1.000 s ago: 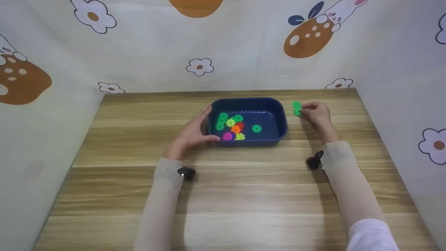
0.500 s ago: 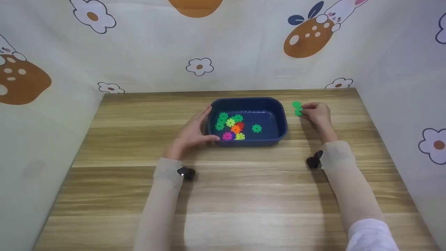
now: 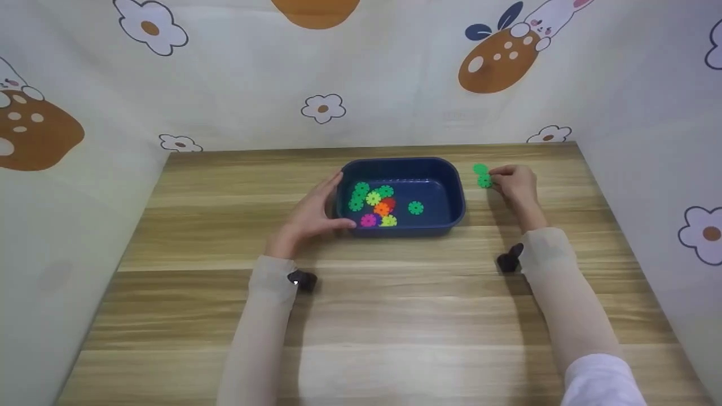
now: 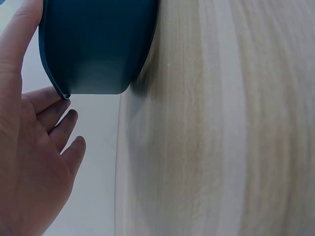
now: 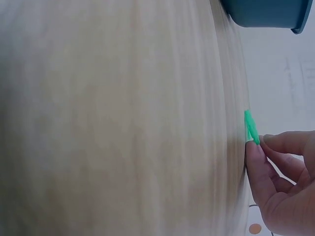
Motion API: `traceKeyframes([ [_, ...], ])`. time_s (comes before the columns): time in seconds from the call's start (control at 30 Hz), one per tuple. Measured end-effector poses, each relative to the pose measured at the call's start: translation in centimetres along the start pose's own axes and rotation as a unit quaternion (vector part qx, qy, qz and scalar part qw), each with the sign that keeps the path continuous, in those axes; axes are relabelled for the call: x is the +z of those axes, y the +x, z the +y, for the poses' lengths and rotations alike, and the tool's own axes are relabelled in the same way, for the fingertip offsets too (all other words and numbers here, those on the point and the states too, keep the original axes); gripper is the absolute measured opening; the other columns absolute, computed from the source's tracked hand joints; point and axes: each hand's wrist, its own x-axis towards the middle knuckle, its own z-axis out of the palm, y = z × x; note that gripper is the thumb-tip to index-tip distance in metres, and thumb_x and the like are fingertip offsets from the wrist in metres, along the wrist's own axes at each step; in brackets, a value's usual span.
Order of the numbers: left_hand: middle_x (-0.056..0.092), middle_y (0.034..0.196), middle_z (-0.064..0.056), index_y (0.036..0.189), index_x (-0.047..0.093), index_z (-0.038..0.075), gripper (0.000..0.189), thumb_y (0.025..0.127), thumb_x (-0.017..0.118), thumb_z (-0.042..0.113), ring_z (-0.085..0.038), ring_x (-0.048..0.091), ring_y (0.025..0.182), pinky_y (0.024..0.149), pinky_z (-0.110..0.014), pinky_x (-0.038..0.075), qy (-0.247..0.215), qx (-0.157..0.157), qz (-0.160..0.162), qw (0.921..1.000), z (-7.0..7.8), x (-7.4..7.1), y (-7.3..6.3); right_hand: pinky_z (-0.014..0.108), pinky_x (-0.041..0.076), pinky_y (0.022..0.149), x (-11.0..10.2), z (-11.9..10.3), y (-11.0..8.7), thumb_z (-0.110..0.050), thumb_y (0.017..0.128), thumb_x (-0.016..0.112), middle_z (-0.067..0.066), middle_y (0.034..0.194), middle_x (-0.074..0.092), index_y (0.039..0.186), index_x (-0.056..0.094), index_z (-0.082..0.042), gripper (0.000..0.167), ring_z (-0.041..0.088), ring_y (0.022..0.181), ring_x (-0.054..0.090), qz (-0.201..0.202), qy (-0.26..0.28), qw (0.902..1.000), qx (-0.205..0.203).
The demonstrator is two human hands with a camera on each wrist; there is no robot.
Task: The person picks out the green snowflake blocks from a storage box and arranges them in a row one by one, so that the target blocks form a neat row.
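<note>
A dark blue plastic basin [image 3: 409,230] stands toward the back of the table, with several notched snowflake discs inside, such as a pink one [image 3: 368,220], an orange one [image 3: 382,209] and a lone green one [image 3: 415,208]. My left hand [image 3: 312,213] holds the basin's left end, thumb on the front rim and fingertips at the back corner; the left wrist view shows those fingertips at the rim. To the right of the basin, my right hand [image 3: 516,185] pinches a green snowflake disc [image 3: 484,181] between thumb and fingers, tilted close over the table. Another green disc [image 3: 480,168] lies just behind it.
The wood-grain table [image 3: 406,316] is bounded at the back and sides by a pale printed cloth [image 3: 395,73]. A black wrist camera [image 3: 303,280] sits on the left sleeve and another black camera [image 3: 510,259] on the right.
The green disc in my right hand has shifted slightly to the right, along with the fingertips, and shows more of its face. My left hand and the basin have stayed put.
</note>
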Motion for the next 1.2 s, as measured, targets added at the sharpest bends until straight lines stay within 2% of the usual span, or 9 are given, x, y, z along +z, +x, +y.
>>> traceKeyframes([
  [0.17, 0.011, 0.17, -0.004, 0.161, 0.014, 0.025, 0.112, 0.076, 0.082, 0.051, -0.03, 0.014, 0.156, 0.126, -0.055, 0.017, 0.003, 0.002, -0.001, 1.0, -0.06, 0.03, 0.05, 0.01, 0.054, 0.072, -0.07, -0.07, -0.16, -0.012, 0.099, 0.057, 0.01, 0.114, 0.065, 0.125, 0.065, 0.004, 0.032, 0.001, 0.082, 0.061, -0.001, 0.02, 0.9998, 0.008],
  [0.33, 0.01, 0.17, -0.005, 0.161, 0.013, 0.026, 0.112, 0.077, 0.083, 0.05, -0.03, 0.013, 0.156, 0.125, -0.056, 0.017, 0.003, 0.005, -0.001, 1.0, -0.08, 0.06, 0.04, 0.009, 0.054, 0.068, -0.22, 0.11, -0.1, -0.011, 0.097, 0.059, 0.002, 0.101, 0.068, 0.122, 0.066, 0.006, 0.031, -0.002, 0.077, 0.061, 0.004, 0.022, 0.9997, -0.001],
  [0.6, 0.01, 0.17, -0.004, 0.161, 0.013, 0.026, 0.113, 0.076, 0.082, 0.051, -0.03, 0.013, 0.157, 0.125, -0.056, 0.018, -0.001, 0.002, -0.002, 1.0, 0.03, -0.01, 0.0, 0.013, 0.057, 0.076, -0.34, 0.07, -0.14, -0.011, 0.096, 0.06, -0.006, 0.092, 0.065, 0.124, 0.064, 0.009, 0.035, -0.004, 0.077, 0.061, 0.005, 0.058, 0.9983, -0.002],
  [0.97, 0.01, 0.17, -0.001, 0.161, 0.013, 0.026, 0.113, 0.076, 0.083, 0.05, -0.028, 0.013, 0.157, 0.126, -0.055, 0.018, -0.002, 0.0, -0.005, 1.0, -0.01, -0.07, -0.02, 0.014, 0.056, 0.067, -0.18, -0.31, -0.68, -0.006, 0.096, 0.06, -0.006, 0.085, 0.064, 0.121, 0.063, 0.011, 0.031, 0.001, 0.072, 0.061, 0.008, 0.129, 0.9916, -0.007],
  [1.2, 0.01, 0.17, -0.001, 0.162, 0.013, 0.026, 0.113, 0.076, 0.082, 0.051, -0.029, 0.013, 0.157, 0.125, -0.055, 0.018, -0.001, 0.001, -0.007, 1.0, -0.03, -0.07, 0.08, 0.014, 0.055, 0.066, -0.12, -0.48, -0.86, -0.01, 0.096, 0.061, -0.005, 0.088, 0.062, 0.12, 0.064, 0.007, 0.029, 0.002, 0.072, 0.058, 0.011, 0.119, 0.9927, -0.009],
])
